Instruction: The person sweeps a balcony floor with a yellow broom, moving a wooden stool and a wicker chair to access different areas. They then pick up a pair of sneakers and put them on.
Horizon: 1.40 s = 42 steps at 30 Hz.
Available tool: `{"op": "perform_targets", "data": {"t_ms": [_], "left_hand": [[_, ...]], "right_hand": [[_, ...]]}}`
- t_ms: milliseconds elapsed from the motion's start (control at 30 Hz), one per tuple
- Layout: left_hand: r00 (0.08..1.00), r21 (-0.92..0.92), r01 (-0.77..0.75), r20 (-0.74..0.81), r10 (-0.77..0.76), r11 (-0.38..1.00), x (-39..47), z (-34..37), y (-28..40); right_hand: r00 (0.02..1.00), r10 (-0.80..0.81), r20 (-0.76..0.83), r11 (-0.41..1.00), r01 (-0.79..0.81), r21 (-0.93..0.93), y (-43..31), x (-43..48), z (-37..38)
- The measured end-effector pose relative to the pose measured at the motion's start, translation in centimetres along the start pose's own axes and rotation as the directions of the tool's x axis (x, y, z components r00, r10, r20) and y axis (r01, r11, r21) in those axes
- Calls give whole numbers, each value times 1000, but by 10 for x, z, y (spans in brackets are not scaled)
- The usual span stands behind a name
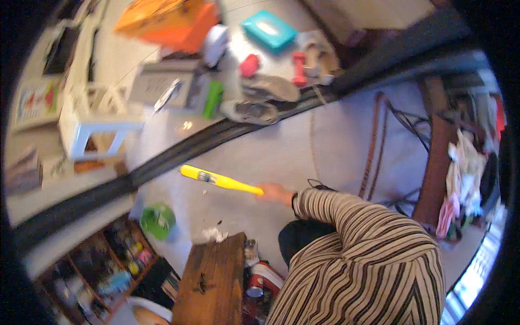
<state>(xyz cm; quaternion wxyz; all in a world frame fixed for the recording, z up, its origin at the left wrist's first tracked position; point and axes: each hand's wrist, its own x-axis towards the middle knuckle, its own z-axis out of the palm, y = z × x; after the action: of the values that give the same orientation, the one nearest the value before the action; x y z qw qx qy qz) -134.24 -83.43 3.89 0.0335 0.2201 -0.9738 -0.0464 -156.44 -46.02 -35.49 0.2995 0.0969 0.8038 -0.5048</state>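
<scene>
My right hand (274,192) grips the narrow end of a yellow toy bat (221,181). The bat points left over the pale floor, with a dark printed patch on its thicker half. A striped sleeve (349,207) covers the arm, and a dark knee (302,237) shows below it. My left hand is out of view. Below the bat, a wooden bench top (213,280) and a green round object (158,220) are seen. Some crumpled white scraps (214,235) lie by the bench's far end.
A dark rail (191,146) crosses the view diagonally. Beyond it are shoes (260,111), a red dumbbell (299,69), a teal pack (269,31) and an orange box (178,24). Lower left stands a compartmented shelf (105,237). Clothes (467,174) hang beside a brown-framed stand (434,162) at right.
</scene>
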Motion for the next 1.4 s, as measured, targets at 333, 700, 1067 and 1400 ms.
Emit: {"op": "perform_targets", "data": {"t_ms": [333,700,1067,1400], "left_hand": [[656,420,-668,-56,752,614,90,88,-30],[464,-280,97,862,206,955,119,516,167],[599,285,-79,780,-183,955,60,614,171],[563,298,-42,796,-224,954,56,608,177]], "right_hand": [[435,815,-383,498,-187,847,131,-48,18],[-145,951,-272,302,269,915,369,-137,79],[79,968,-240,177,463,869,384,-74,93],[690,694,-206,440,-179,880,153,-16,149]]}}
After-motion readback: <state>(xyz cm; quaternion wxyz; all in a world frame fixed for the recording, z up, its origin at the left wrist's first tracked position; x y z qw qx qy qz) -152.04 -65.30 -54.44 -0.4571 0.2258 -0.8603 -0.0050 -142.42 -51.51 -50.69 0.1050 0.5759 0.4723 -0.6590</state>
